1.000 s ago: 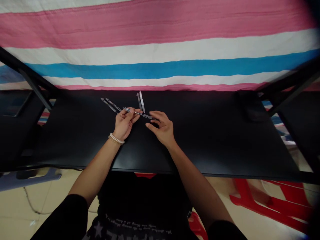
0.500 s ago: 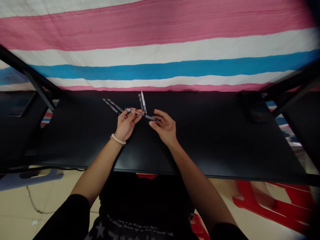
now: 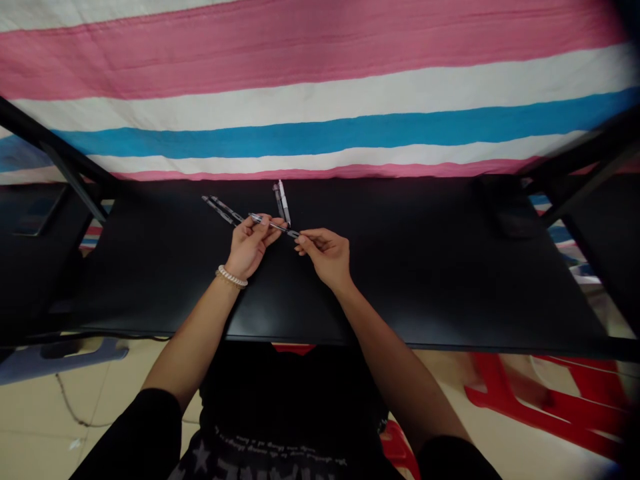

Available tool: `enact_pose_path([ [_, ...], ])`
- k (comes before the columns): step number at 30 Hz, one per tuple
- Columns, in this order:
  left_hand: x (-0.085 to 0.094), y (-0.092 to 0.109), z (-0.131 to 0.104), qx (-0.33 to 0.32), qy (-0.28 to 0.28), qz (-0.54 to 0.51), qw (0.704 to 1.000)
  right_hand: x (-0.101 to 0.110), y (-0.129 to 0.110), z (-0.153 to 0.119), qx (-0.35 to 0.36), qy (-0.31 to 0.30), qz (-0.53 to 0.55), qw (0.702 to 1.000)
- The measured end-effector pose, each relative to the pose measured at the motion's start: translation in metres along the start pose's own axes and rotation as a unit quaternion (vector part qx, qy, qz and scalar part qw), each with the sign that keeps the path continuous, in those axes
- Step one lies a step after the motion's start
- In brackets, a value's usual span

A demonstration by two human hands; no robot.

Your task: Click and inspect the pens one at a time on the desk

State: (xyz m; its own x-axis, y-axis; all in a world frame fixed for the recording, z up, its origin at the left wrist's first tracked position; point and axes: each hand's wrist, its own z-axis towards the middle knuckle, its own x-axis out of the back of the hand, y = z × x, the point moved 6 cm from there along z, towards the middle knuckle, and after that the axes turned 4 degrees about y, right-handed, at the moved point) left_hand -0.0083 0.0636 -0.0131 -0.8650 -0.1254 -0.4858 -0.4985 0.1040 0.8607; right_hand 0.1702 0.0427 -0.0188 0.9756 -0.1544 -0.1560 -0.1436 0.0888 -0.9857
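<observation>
Both hands meet over the middle of a black table, on one pen [image 3: 292, 233]. My left hand [image 3: 249, 247] pinches its left part between thumb and fingers. My right hand [image 3: 327, 255] is closed on the dark grip section at the other end, with thumb and index finger together. Whether the pen's parts are joined or apart is too small to tell. Just beyond my left hand, two dark pens [image 3: 223, 209] lie slanted side by side. A white pen [image 3: 284, 199] and a darker pen [image 3: 277, 198] lie close together behind the held pen.
The black tabletop [image 3: 425, 280] runs to a striped cloth [image 3: 320, 140] hanging at the back. A dark object [image 3: 505, 207] sits at the right rear. Black metal struts [image 3: 75, 180] stand at both sides. Red stools [image 3: 540, 400] are below the right front edge.
My right hand's fingers have closed onto the pen's dark end, its thumb and index finger drawing together. My left hand keeps its pinch. The view has shifted slightly.
</observation>
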Motion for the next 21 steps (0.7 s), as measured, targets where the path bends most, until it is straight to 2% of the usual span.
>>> enact_pose_path([
  [3, -0.0085, -0.0038, -0.0048, 0.017, -0.022, 0.001, 1.0, -0.0004, 0.0024, -0.0014, -0.008, 0.009, 0.002, 1.0],
  [6, -0.0103, -0.0042, -0.0056, 0.019, -0.023, 0.011, 0.999, -0.0018, 0.0068, -0.0018, -0.047, -0.009, -0.017, 0.999],
  [11, -0.0057, -0.0006, -0.0025, -0.007, -0.007, 0.005, 1.0, -0.0011, -0.0007, -0.0011, 0.001, -0.018, -0.039, 0.999],
  [14, -0.0043, -0.0002, -0.0014, -0.007, -0.007, -0.001, 1.0, -0.0025, 0.0016, -0.0017, -0.022, -0.03, -0.046, 0.998],
  [21, -0.005, 0.0004, -0.0021, -0.007, -0.005, 0.013, 1.0, -0.0005, 0.0011, -0.0007, -0.022, -0.021, -0.055, 0.998],
])
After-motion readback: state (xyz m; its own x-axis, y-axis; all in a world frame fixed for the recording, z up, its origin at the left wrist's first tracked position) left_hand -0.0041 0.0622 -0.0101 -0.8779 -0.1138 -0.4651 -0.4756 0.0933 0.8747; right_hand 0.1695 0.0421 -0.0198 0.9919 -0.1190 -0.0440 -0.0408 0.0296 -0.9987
